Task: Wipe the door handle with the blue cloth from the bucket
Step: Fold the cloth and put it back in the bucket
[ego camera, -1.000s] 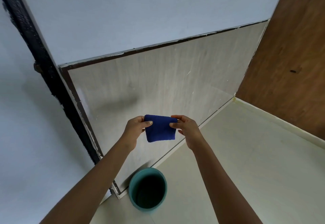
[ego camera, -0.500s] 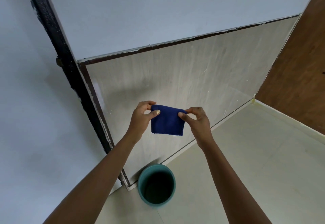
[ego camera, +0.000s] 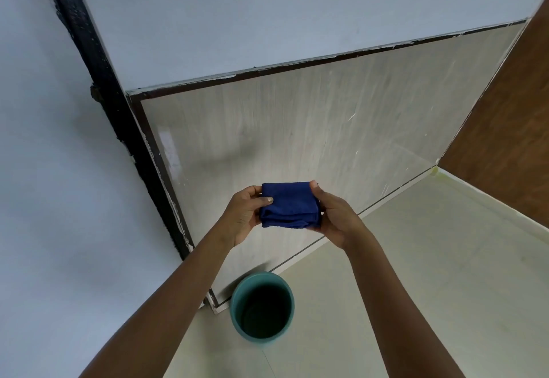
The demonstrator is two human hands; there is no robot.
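A folded blue cloth [ego camera: 289, 205] is held between both hands at chest height, in front of the tiled lower wall. My left hand [ego camera: 242, 217] grips its left edge with the thumb on top. My right hand [ego camera: 334, 217] cups its right side and underside. Below the hands, a teal bucket [ego camera: 234, 312] stands on the floor by the wall corner; its inside looks dark. No door handle shows in this view.
A black door frame edge [ego camera: 118, 116] runs diagonally at the left, with a small fitting [ego camera: 95, 93] on it. A brown wooden panel [ego camera: 505, 125] stands at the right. Pale floor tiles [ego camera: 430, 259] spread to the right of the bucket.
The cloth has gone from hanging flat, pinched at its top corners, to a thicker folded pad cupped between both hands. The view has shifted left.
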